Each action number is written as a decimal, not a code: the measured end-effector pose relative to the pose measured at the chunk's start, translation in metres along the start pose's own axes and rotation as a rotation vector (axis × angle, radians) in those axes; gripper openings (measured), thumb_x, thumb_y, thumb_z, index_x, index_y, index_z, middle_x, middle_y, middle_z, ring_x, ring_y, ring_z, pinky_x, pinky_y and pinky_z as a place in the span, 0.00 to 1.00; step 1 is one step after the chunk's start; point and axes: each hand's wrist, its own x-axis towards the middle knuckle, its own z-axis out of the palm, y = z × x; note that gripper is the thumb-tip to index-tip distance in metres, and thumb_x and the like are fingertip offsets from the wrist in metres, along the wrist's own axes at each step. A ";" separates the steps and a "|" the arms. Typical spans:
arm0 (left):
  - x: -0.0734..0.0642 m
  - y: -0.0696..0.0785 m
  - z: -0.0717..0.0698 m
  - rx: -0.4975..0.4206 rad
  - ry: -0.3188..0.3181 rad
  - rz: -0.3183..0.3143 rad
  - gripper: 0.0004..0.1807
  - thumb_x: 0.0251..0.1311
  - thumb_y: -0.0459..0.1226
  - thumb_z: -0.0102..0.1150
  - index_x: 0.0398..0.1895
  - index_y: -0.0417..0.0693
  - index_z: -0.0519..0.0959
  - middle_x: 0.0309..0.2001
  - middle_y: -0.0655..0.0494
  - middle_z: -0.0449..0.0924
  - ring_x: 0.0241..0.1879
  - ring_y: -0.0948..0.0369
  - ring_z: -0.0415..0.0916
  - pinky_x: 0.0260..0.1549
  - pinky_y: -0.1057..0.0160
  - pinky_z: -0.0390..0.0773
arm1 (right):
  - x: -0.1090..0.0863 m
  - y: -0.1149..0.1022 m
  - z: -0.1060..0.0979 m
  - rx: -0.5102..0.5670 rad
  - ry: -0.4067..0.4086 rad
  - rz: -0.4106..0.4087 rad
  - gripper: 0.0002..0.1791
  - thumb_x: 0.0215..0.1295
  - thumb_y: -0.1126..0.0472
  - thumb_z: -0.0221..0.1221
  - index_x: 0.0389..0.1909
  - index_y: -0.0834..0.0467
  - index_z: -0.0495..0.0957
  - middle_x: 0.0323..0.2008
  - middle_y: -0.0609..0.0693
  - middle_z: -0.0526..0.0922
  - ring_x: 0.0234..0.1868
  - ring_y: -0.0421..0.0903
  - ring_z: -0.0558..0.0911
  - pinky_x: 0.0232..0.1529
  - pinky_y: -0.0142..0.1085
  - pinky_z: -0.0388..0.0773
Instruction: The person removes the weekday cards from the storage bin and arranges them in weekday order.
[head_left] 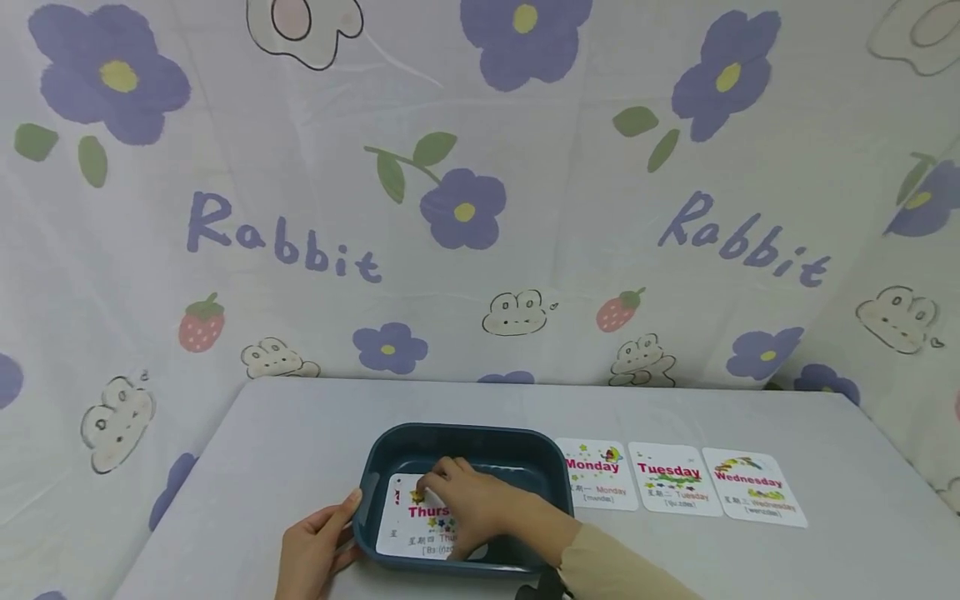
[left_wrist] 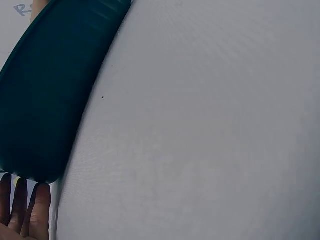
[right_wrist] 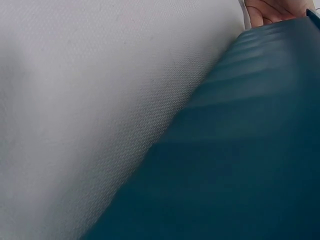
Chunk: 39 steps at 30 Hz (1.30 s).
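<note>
A dark blue-green plastic tray (head_left: 465,433) sits on the white table, holding flat cards. My right hand (head_left: 483,504) reaches into it, fingers curled at the top of a Thursday card (head_left: 427,537) and thumb near its lower edge, gripping it. Part of that card is hidden under the hand; another card's edge shows at its left. My left hand (head_left: 315,542) touches the tray's left end from outside, thumb at the rim. In the left wrist view, its straight fingers (left_wrist: 41,210) meet the tray's end wall. The right wrist view shows mostly the tray's outer side (right_wrist: 240,150).
Right of the tray lie a Monday card (head_left: 600,483), a Tuesday card (head_left: 672,492) and a Wednesday card (head_left: 753,496) in a row, face up. A patterned cloth (head_left: 525,275) hangs behind the table (head_left: 300,433).
</note>
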 end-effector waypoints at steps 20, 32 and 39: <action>0.001 0.000 0.001 0.001 0.000 0.002 0.40 0.41 0.59 0.67 0.42 0.30 0.78 0.32 0.50 0.82 0.28 0.61 0.81 0.26 0.61 0.82 | -0.009 0.001 -0.023 0.016 0.048 -0.001 0.47 0.34 0.46 0.74 0.60 0.52 0.65 0.57 0.47 0.63 0.53 0.41 0.62 0.55 0.31 0.71; 0.002 -0.001 -0.002 0.002 -0.012 -0.005 0.41 0.40 0.59 0.67 0.43 0.29 0.77 0.34 0.48 0.82 0.28 0.61 0.81 0.27 0.60 0.82 | -0.018 0.001 -0.038 0.035 0.046 0.024 0.48 0.34 0.47 0.74 0.60 0.51 0.65 0.58 0.47 0.63 0.54 0.42 0.62 0.57 0.33 0.70; 0.003 -0.002 -0.001 0.009 -0.006 -0.012 0.41 0.42 0.60 0.66 0.44 0.29 0.77 0.38 0.43 0.82 0.31 0.60 0.82 0.28 0.59 0.82 | -0.033 0.004 -0.049 -0.001 0.083 0.012 0.48 0.32 0.45 0.74 0.60 0.51 0.66 0.58 0.47 0.64 0.54 0.43 0.63 0.57 0.35 0.70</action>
